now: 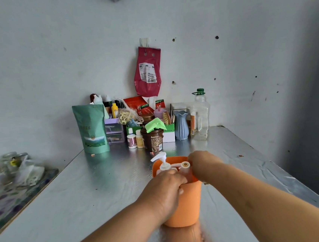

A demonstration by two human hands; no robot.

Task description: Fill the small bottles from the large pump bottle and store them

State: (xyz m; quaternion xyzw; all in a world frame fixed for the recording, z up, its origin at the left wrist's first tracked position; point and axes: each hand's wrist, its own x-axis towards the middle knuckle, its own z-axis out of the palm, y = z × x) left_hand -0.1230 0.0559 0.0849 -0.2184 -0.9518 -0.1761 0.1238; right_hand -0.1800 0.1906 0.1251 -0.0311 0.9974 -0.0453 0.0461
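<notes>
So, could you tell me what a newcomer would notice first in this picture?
Probably the orange cup in the middle of the shiny table, gripped at its rim by the left hand, while the right hand holds a small bottle beside the white pump head. After that, the red pouch hanging on the wall above the clutter.

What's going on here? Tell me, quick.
A person is working at an orange cup on the metal table. The left hand grips the cup's near rim, beside a white pump head that sticks up out of the cup. The right hand holds a small bottle, uncapped, at the cup's right side, just right of the pump head. Whether anything is flowing cannot be told. Jars and packets stand by the wall.
</notes>
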